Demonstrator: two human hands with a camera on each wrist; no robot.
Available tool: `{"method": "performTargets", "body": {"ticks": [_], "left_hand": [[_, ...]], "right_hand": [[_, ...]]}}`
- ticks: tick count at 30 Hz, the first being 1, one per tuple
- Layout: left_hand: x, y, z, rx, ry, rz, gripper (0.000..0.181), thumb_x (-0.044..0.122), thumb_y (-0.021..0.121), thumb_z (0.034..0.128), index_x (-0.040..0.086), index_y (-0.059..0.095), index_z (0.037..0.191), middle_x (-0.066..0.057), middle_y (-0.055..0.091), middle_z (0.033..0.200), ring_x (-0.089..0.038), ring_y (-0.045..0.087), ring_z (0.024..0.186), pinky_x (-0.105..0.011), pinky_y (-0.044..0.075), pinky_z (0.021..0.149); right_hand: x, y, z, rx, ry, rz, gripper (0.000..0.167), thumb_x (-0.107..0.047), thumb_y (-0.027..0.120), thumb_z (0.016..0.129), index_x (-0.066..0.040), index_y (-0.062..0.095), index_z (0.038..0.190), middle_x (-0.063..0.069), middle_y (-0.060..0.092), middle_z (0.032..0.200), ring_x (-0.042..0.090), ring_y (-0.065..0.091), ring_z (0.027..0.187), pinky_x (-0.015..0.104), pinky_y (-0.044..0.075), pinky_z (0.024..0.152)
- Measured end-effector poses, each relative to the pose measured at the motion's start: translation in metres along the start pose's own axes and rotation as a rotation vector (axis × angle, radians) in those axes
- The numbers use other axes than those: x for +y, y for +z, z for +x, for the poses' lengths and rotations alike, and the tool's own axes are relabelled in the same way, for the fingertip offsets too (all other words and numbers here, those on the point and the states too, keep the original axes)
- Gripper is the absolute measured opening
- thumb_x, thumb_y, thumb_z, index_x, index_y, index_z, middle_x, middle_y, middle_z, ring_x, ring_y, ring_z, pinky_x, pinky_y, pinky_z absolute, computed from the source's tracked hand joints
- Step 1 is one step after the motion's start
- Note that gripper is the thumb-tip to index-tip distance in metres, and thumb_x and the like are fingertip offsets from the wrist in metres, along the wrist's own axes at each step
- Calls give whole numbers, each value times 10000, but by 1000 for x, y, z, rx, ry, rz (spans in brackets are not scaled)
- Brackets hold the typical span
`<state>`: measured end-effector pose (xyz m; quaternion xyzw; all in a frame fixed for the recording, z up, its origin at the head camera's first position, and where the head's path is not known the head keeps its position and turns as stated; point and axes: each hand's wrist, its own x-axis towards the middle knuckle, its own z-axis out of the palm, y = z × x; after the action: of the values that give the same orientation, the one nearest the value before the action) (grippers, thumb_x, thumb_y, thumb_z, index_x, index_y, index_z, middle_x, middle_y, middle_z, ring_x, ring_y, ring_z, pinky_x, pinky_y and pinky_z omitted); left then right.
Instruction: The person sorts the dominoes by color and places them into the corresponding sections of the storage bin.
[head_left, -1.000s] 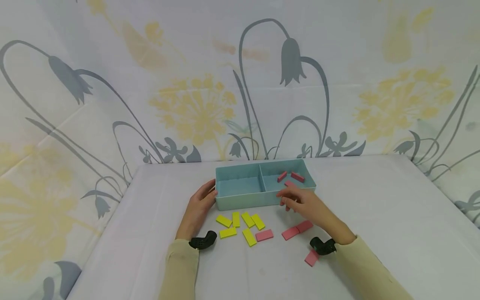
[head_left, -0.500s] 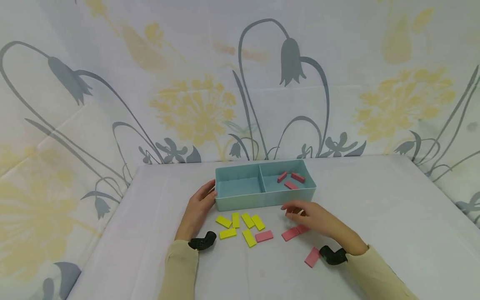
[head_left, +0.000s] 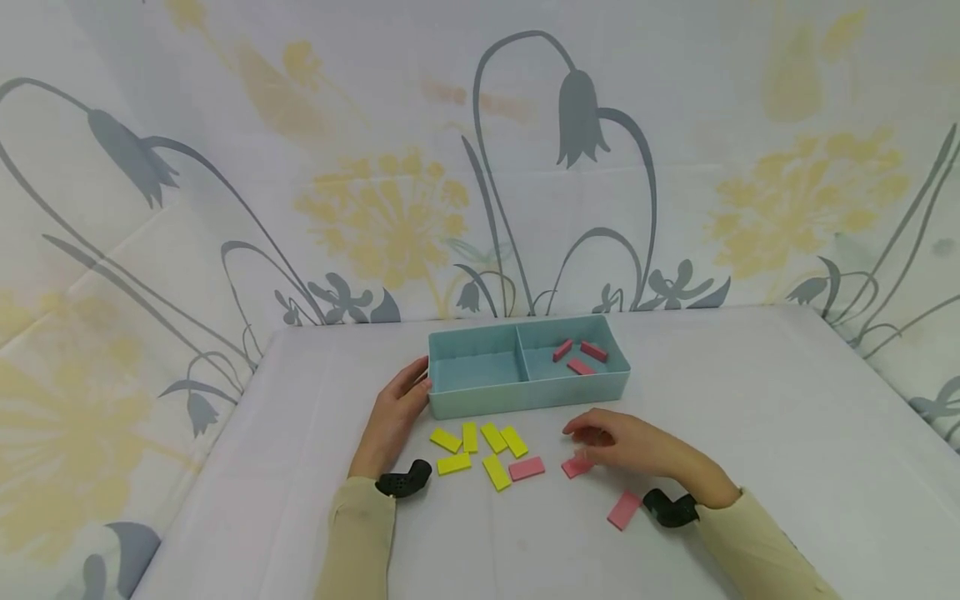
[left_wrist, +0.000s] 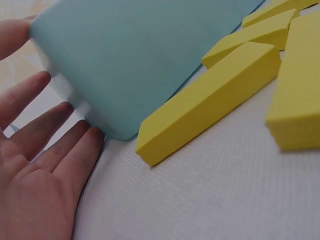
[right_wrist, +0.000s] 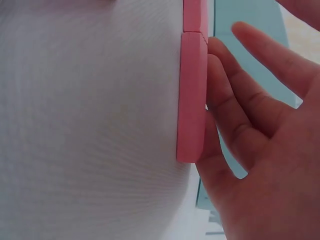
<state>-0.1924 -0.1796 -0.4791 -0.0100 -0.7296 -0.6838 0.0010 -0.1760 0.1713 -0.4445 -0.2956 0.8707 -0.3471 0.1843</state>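
Note:
My left hand (head_left: 393, 417) rests against the left end of a light blue two-compartment box (head_left: 487, 402), its extended fingers touching the wall in the left wrist view. My right hand (head_left: 637, 442) is low over the table in front of the box. In the right wrist view its bent fingertips touch or nearly touch the side of a pink block (right_wrist: 192, 100), which lies end to end with a second pink block (head_left: 573, 468). The hand covers the first one in the head view. Three pink blocks (head_left: 581, 367) lie in the box's right compartment.
Several yellow blocks (head_left: 453, 463) lie in front of the box's left half. One pink block (head_left: 527, 468) is beside them, and another pink block (head_left: 624, 510) lies nearer, by the right wrist. The left compartment (head_left: 476, 372) is bare. A patterned cloth (head_left: 405, 208) hangs behind.
My right hand has drawn back from the box's right compartment and come down over the two end-to-end pink blocks. The left hand stays at the box.

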Motion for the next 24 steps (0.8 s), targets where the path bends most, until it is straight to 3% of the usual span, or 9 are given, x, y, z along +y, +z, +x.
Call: {"method": "performTargets", "body": {"ticks": [8, 24], "left_hand": [[1, -1, -1, -37, 9, -67, 500, 290, 527, 900, 199, 366, 1365, 0, 332, 1402, -144, 331, 1256, -339, 308, 1019], [2, 0, -2, -21, 17, -20, 506, 312, 526, 898, 204, 366, 1366, 4, 340, 1398, -134, 340, 1248, -353, 318, 1011]], "right_hand": [[3, 4, 2, -22, -17, -73, 388, -427, 645, 781, -200, 593, 1091, -84, 519, 978, 108, 478, 887, 255, 451, 786], [3, 5, 0, -73, -32, -159, 247, -264, 700, 754, -287, 591, 975, -103, 465, 948, 112, 433, 874, 270, 426, 718]]}}
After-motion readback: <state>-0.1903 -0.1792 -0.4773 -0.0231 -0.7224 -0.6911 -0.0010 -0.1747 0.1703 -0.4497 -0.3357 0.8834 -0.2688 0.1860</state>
